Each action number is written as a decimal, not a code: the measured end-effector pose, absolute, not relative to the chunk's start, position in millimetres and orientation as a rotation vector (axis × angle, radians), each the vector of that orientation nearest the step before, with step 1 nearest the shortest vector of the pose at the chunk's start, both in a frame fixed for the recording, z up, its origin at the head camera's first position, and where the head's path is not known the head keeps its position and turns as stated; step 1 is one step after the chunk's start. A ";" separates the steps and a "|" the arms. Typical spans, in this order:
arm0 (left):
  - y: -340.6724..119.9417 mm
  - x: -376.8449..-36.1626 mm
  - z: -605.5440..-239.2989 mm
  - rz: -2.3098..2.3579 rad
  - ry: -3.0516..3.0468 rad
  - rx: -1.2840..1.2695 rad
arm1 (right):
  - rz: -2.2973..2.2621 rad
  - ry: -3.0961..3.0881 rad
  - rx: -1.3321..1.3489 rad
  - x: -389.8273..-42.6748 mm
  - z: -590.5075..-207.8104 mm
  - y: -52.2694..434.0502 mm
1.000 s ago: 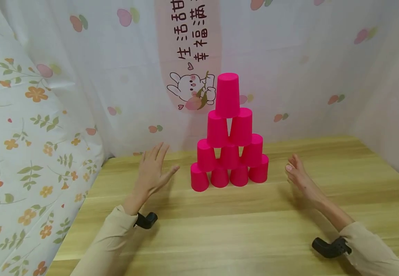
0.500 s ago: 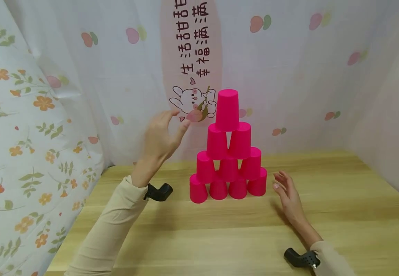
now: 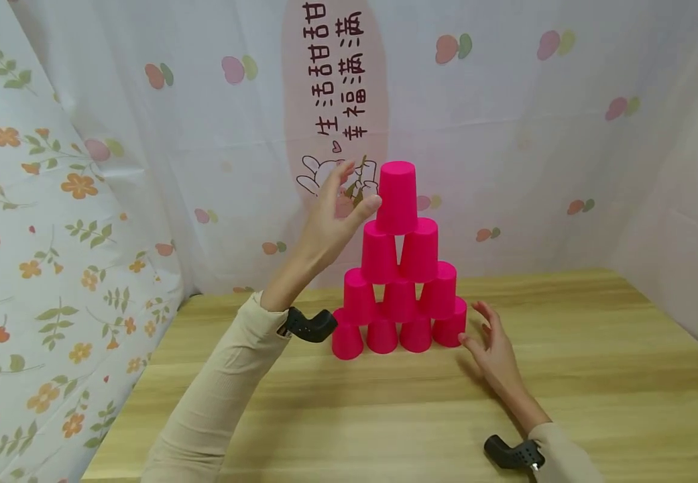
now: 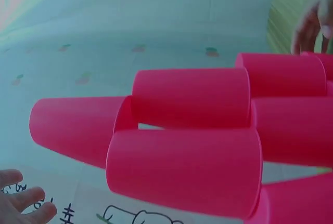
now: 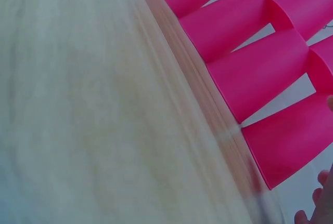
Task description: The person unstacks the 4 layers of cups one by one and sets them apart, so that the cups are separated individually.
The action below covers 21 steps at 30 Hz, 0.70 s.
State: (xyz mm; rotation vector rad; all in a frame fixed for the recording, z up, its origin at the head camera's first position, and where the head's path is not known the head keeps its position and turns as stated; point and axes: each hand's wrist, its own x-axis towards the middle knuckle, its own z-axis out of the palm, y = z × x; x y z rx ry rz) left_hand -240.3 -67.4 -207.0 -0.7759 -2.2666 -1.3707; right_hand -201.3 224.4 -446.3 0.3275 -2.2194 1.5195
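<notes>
Bright pink upside-down cups stand stacked as a pyramid, a single top cup at its peak. My left hand is raised just left of that cup, fingers spread, the thumb tip at its edge in the head view. In the left wrist view the fingers show apart from the top cup. Low on the other side, my right hand is beside the bottom right cup, thumb and fingers parted around its side. Whether the thumb touches it I cannot tell. The right wrist view shows several fingertips near that cup.
The pyramid stands on a wood-grain table. Behind it hangs a white printed curtain with writing and a rabbit. A floral cloth hangs on the left. Each wrist wears a black mount.
My left hand has risen from low beside the pyramid and moved right to the top cup. My right hand has come left towards the bottom right cup. The cups keep their stack; the head view has tilted up.
</notes>
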 end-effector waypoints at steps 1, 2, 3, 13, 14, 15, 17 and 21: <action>-64.5 -240.9 -205.5 -1.410 -2.265 -0.795 | 1.574 -2.197 0.304 -201.4 -444.7 223.8; -61.7 -241.4 -204.4 -1.440 -2.270 -0.805 | 1.622 -2.181 0.283 -200.9 -442.7 223.1; -59.0 -242.1 -203.5 -1.459 -2.276 -0.807 | 1.668 -2.165 0.267 -200.6 -441.8 222.8; -45.7 -246.5 -206.1 -1.418 -2.308 -0.813 | 1.740 -2.195 0.301 -200.9 -440.9 220.0; -45.0 -247.0 -206.4 -1.409 -2.308 -0.818 | 1.728 -2.211 0.303 -201.6 -441.5 219.9; -44.2 -247.7 -206.9 -1.410 -2.307 -0.824 | 1.711 -2.235 0.297 -201.9 -442.0 219.9; -42.8 -248.5 -207.9 -1.426 -2.308 -0.833 | 1.683 -2.280 0.289 -202.7 -443.6 220.0; -40.6 -249.9 -211.1 -1.439 -2.313 -0.847 | 1.613 -2.385 0.278 -201.7 -445.2 220.0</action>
